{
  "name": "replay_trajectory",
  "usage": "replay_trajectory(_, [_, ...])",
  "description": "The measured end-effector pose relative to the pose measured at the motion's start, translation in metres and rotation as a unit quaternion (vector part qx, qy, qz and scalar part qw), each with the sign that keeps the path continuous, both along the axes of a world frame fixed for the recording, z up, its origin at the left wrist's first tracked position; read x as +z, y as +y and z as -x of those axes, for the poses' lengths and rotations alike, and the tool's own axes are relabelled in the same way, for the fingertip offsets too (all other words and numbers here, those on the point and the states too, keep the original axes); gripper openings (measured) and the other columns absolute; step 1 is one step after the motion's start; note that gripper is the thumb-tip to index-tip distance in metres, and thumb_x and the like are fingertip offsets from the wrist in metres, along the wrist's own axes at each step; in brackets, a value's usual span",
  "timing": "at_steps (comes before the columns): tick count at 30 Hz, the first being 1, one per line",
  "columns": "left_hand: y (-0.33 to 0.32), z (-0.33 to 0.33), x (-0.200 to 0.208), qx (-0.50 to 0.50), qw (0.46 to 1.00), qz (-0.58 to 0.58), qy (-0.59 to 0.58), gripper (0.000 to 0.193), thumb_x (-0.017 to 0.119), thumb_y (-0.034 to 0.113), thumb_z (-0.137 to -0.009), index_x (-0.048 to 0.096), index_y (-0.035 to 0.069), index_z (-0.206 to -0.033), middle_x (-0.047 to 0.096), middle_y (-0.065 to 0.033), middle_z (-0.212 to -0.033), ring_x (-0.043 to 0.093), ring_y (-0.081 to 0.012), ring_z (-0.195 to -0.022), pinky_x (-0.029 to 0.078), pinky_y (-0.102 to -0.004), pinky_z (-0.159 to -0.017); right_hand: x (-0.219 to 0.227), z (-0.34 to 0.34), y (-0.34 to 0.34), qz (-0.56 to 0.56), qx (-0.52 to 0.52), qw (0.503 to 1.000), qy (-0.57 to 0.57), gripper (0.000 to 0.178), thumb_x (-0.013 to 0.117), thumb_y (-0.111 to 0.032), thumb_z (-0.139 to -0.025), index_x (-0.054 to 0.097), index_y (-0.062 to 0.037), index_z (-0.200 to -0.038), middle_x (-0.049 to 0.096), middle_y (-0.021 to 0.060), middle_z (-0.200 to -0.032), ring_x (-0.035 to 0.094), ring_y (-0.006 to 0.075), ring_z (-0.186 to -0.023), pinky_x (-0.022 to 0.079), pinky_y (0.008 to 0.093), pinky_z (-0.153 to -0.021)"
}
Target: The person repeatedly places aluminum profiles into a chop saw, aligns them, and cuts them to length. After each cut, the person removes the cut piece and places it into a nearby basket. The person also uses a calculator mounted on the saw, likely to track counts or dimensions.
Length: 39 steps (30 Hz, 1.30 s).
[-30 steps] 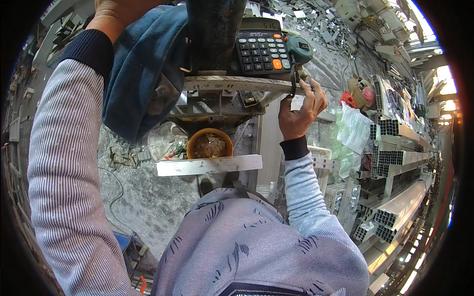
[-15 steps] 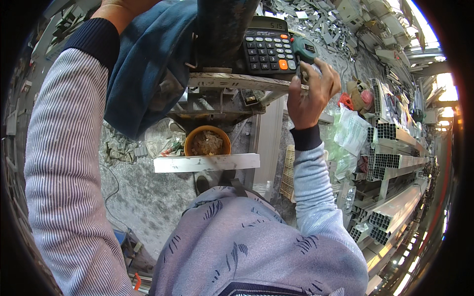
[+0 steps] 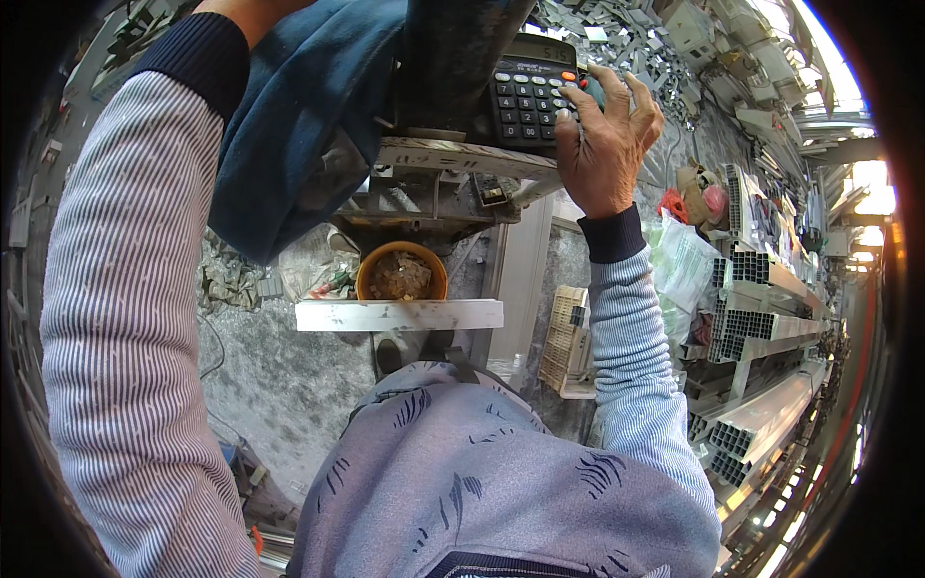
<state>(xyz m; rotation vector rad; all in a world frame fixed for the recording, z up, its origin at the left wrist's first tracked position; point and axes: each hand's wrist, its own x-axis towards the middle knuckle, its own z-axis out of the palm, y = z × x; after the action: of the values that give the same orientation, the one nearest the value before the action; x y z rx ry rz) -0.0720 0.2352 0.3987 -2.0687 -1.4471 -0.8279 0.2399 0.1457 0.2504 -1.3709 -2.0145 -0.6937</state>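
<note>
A black calculator (image 3: 525, 99) lies on the machine's ledge, its keys facing up. My right hand (image 3: 609, 135) is over its right side, fingers apart and bent, holding nothing. The fingertips are at the right-hand keys; whether they press one I cannot tell. Behind these fingers, a green tape measure (image 3: 593, 91) is mostly hidden. My left hand (image 3: 252, 12) is at the top edge beside a dark blue cloth (image 3: 289, 144). Its fingers are out of the picture, so what it holds, if anything, is hidden.
A dark column (image 3: 448, 67) stands between cloth and calculator. Below the ledge, a white bar (image 3: 400, 315) crosses in front of an orange bucket (image 3: 444, 279) of scraps. Stacked metal tubes (image 3: 771, 323) and a pale crate (image 3: 561, 342) are at right; metal offcuts (image 3: 626, 43) lie farther back.
My right hand has moved from beside the calculator's lower right corner up and over its right-hand keys, now covering much of the tape measure. The view has shifted slightly.
</note>
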Motion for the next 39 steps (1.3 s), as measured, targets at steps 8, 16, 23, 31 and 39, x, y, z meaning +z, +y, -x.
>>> replay_trajectory(8, [0.001,0.003,-0.004,-0.018,1.000,-0.021,0.001,0.032,0.069,0.041,-0.078,0.072,0.010,-0.071,0.069,-0.0211,-0.071,0.071,-0.0403,-0.071,0.057,-0.0491,-0.070,0.000,0.002,0.001,0.023,-0.008,1.000,-0.016,0.027,0.064,-0.027,-0.086,0.076,-0.0088,-0.102,0.059,0.0082,-0.137,0.035,0.0364,-0.138,0.018,0.0623,-0.115])
replay_trajectory(16, [-0.002,0.003,-0.001,-0.036,0.999,-0.007,-0.012,0.031,0.070,0.042,-0.076,0.072,0.011,-0.070,0.069,-0.0200,-0.072,0.070,-0.0401,-0.070,0.057,-0.0493,-0.069,-0.001,0.007,-0.023,0.009,0.042,0.997,0.065,0.025,0.068,-0.016,-0.080,0.073,-0.0082,-0.103,0.060,0.0114,-0.134,0.039,0.0387,-0.134,0.023,0.0563,-0.115])
replay_trajectory(23, [0.000,0.003,-0.004,-0.030,0.999,-0.032,-0.001,0.030,0.071,0.040,-0.075,0.073,0.011,-0.071,0.070,-0.0199,-0.072,0.071,-0.0395,-0.072,0.057,-0.0488,-0.070,-0.016,0.015,-0.042,-0.004,0.076,0.994,0.072,0.025,0.069,-0.013,-0.079,0.072,-0.0080,-0.103,0.061,0.0104,-0.131,0.043,0.0375,-0.132,0.031,0.0563,-0.112])
replay_trajectory(31, [0.003,0.004,-0.005,-0.039,0.998,-0.047,0.008,0.030,0.072,0.040,-0.074,0.073,0.009,-0.071,0.070,-0.0202,-0.073,0.071,-0.0389,-0.072,0.057,-0.0485,-0.071,-0.025,0.019,-0.051,-0.004,0.091,0.992,0.086,0.022,0.070,-0.014,-0.077,0.073,-0.0095,-0.099,0.063,0.0100,-0.128,0.045,0.0362,-0.130,0.032,0.0569,-0.111])
replay_trajectory(39, [-0.002,0.002,-0.002,-0.031,0.999,-0.015,-0.011,0.032,0.071,0.042,-0.076,0.074,0.010,-0.073,0.071,-0.0201,-0.075,0.071,-0.0398,-0.074,0.057,-0.0484,-0.072,-0.025,0.021,-0.047,-0.005,0.099,0.992,0.081,0.020,0.069,-0.014,-0.079,0.074,-0.0101,-0.098,0.063,0.0098,-0.127,0.045,0.0362,-0.131,0.032,0.0577,-0.111])
